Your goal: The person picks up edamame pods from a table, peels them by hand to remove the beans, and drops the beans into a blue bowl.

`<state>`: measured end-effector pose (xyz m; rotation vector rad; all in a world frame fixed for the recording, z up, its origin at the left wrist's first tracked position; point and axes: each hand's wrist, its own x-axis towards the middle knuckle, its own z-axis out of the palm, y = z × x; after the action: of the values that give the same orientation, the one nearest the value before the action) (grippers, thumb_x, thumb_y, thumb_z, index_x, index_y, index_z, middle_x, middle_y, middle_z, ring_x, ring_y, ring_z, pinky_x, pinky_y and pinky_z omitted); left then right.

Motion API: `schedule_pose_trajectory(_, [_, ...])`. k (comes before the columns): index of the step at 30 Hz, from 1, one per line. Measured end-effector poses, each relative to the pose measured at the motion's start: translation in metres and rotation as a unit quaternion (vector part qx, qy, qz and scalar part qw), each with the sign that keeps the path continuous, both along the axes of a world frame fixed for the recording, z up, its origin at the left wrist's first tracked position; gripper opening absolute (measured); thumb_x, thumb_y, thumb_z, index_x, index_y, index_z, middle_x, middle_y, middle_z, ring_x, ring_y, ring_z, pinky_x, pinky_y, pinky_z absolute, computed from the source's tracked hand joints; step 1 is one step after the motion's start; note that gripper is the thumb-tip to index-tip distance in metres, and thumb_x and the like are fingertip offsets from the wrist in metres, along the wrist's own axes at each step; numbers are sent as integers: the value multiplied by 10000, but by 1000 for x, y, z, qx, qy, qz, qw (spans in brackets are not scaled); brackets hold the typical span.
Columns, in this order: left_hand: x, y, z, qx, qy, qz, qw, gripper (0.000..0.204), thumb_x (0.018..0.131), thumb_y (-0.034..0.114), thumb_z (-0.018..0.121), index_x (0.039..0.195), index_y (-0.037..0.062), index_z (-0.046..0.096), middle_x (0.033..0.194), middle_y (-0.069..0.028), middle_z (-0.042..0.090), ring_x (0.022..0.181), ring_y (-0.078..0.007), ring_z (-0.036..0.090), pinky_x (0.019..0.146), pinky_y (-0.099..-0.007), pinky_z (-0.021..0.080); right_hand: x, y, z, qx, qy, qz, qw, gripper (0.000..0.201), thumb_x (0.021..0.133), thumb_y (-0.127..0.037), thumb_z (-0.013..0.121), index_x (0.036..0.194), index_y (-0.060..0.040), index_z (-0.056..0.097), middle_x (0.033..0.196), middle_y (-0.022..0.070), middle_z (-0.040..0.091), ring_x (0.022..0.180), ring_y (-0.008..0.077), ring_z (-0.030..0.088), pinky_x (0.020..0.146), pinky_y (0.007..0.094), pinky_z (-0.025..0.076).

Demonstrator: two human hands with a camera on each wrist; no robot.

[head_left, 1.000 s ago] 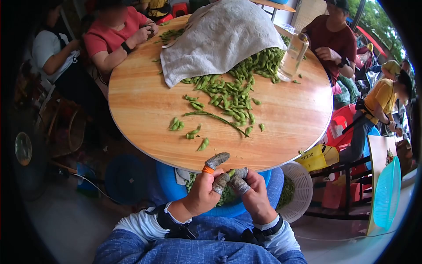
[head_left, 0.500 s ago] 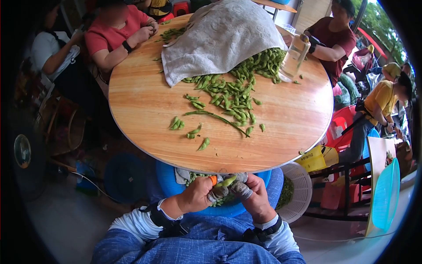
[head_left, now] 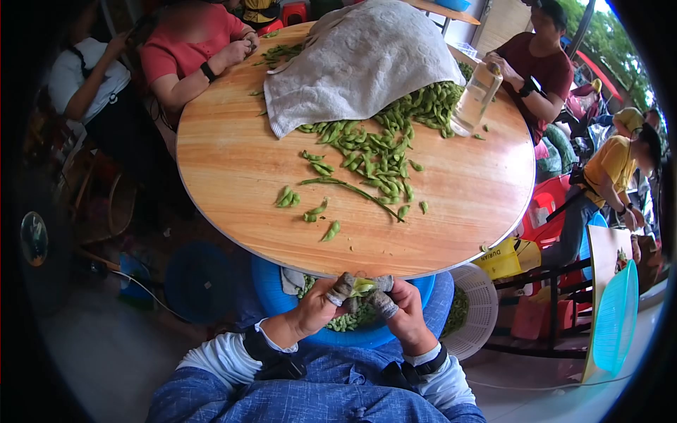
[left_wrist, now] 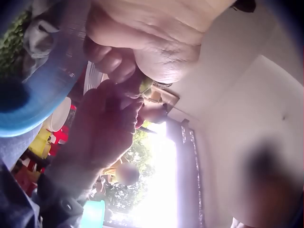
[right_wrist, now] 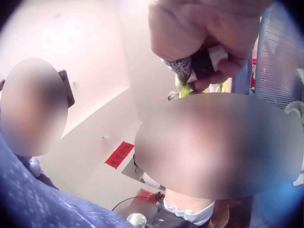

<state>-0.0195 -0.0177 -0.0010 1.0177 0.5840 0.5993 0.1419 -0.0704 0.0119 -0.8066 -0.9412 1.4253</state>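
Observation:
Over a blue tub [head_left: 266, 299], just off the table's near edge, my left hand [head_left: 314, 307] and right hand [head_left: 410, 316] pinch a green edamame pod [head_left: 362, 285] between them. Grey cloth wraps cover the thumbs and some fingertips. Shelled green beans [head_left: 345, 322] lie in the tub. In the left wrist view a small green piece of the pod [left_wrist: 145, 85] shows between both hands. The right wrist view has the wrapped thumb of my right hand [right_wrist: 209, 31] close against the pod [right_wrist: 185, 90], with much of the scene blurred.
A round wooden table [head_left: 240, 176] holds loose pods [head_left: 381, 166], a stem [head_left: 352, 188], and a pod heap under a grey towel [head_left: 352, 63]. A clear bottle [head_left: 476, 99] stands at right. A white basket [head_left: 483, 310] sits beside the tub. Several people surround the table.
My left hand has turned and lowered from its raised finger a second ago. The pod showed lengthwise half a second ago; now the wrapped fingers close over its ends. My right hand stays nearly in place.

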Motion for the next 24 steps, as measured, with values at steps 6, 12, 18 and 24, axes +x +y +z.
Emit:
schedule_pose_trajectory(6, [3,6,34,279,133,-19,951,256,817,203,540,945,-19,548,801,-88,608,712,-101,540,657,-261,434,-5,0,16,-29,-141,-17,989,165,783,20,498,942,46,531,875,31,570,808,80,498,723,222,412])
schedule_pose_trajectory(12, [-8,8,22,291,151,-46,944,206,830,146,494,933,-26,537,761,-90,594,672,-106,516,617,-271,425,-4,0,12,-27,-125,23,992,139,785,13,496,914,49,529,842,23,560,781,77,486,702,218,411])
schedule_pose_trajectory(18, [-11,-1,-16,177,143,-60,972,168,825,102,452,897,-42,498,665,-42,511,624,-94,439,564,-264,398,-9,-6,-6,-52,-179,2,983,131,755,20,521,882,43,540,792,43,549,738,92,482,665,224,408])
schedule_pose_trajectory(24, [-18,-7,-60,58,218,-57,973,156,779,54,414,883,-33,490,684,-42,491,646,-90,433,542,-260,379,-13,-9,-54,-26,-307,-7,951,139,689,45,548,827,41,541,697,96,504,654,126,469,580,248,400])
